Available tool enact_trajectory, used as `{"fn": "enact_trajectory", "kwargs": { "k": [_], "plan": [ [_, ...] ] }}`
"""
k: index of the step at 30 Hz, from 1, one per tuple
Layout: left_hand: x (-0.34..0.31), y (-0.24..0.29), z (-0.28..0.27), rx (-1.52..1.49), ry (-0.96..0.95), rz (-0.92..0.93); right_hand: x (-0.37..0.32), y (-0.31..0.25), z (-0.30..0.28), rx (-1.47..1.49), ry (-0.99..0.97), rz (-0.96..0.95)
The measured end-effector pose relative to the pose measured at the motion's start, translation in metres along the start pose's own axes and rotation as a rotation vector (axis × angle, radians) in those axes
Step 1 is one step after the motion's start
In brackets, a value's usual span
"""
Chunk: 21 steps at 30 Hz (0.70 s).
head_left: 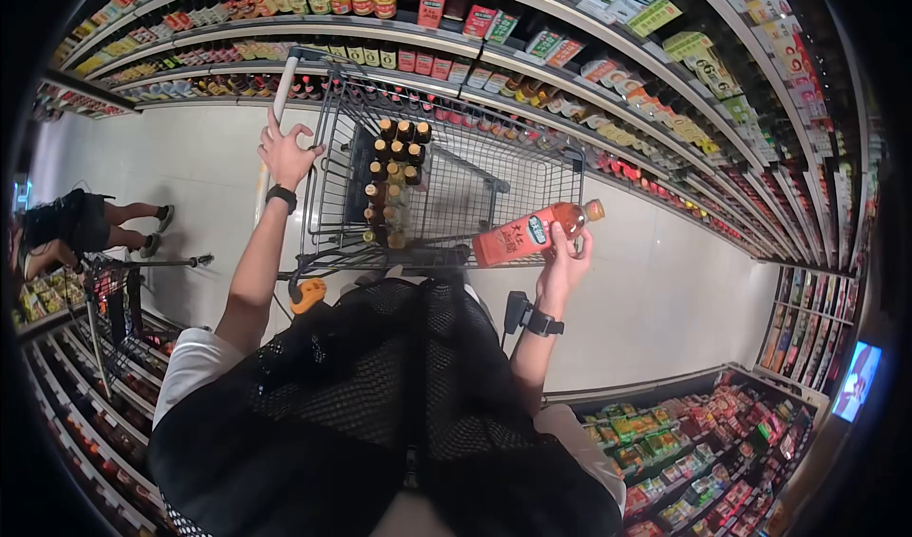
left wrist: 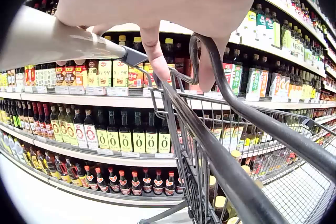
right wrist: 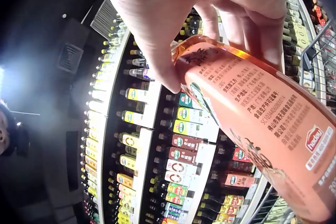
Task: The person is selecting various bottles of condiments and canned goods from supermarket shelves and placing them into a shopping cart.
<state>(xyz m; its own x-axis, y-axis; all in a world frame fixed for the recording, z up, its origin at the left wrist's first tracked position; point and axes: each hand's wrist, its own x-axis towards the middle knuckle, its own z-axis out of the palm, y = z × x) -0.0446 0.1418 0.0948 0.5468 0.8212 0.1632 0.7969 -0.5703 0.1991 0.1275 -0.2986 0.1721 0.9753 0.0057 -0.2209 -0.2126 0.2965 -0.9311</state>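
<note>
My right hand (head_left: 567,259) grips a bottle of red vinegar (head_left: 516,241) near its shoulder. The bottle has a pinkish-red label and a yellowish cap, and it tilts over the near right side of the shopping cart (head_left: 532,171). Up close in the right wrist view, thumb and fingers go round the shoulder of the vinegar bottle (right wrist: 262,113), its printed back label facing the camera. My left hand (head_left: 287,154) rests with spread, loosely bent fingers at the cart's pale handle (head_left: 284,88). In the left wrist view its fingers (left wrist: 154,50) hang over the dark frame.
Several dark bottles with yellow caps (head_left: 396,152) stand in the cart's left end. Shelves of sauce bottles (left wrist: 123,132) run along the far side. A person (head_left: 85,223) with another cart is at left. Packaged goods (head_left: 684,451) fill a low display at lower right.
</note>
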Motion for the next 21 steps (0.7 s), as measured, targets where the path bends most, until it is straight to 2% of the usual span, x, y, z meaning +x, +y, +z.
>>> {"fn": "enact_trajectory", "kwargs": {
  "k": [5,8,11,13,15,17,18,19,21],
  "plan": [
    [0.005,0.022,0.008,-0.047,0.076,-0.013,0.0,0.01,0.013,-0.048,0.006,-0.056],
    [0.005,0.04,0.01,-0.094,0.078,-0.007,0.003,0.018,0.015,-0.312,-0.07,-0.235],
    [-0.001,0.054,0.01,-0.111,0.076,0.003,0.003,0.009,0.026,-0.758,-0.169,-0.482],
    [-0.005,0.055,0.011,-0.113,0.09,0.013,0.013,0.02,0.025,-0.911,-0.23,-0.515],
    [-0.007,0.06,0.013,-0.102,0.096,0.031,0.032,0.042,0.016,-0.94,-0.24,-0.493],
    [-0.001,0.075,0.012,-0.101,0.101,0.053,0.052,0.054,0.011,-0.965,-0.289,-0.364],
    [0.001,0.082,0.014,-0.083,0.083,0.044,0.066,0.063,0.008,-0.971,-0.304,-0.394],
    [0.003,0.084,0.014,-0.059,0.061,0.043,0.071,0.072,0.004,-1.024,-0.321,-0.327],
    [0.004,0.088,0.015,-0.064,0.038,0.074,0.093,0.116,-0.013,-0.946,-0.356,-0.319]
  ]
}}
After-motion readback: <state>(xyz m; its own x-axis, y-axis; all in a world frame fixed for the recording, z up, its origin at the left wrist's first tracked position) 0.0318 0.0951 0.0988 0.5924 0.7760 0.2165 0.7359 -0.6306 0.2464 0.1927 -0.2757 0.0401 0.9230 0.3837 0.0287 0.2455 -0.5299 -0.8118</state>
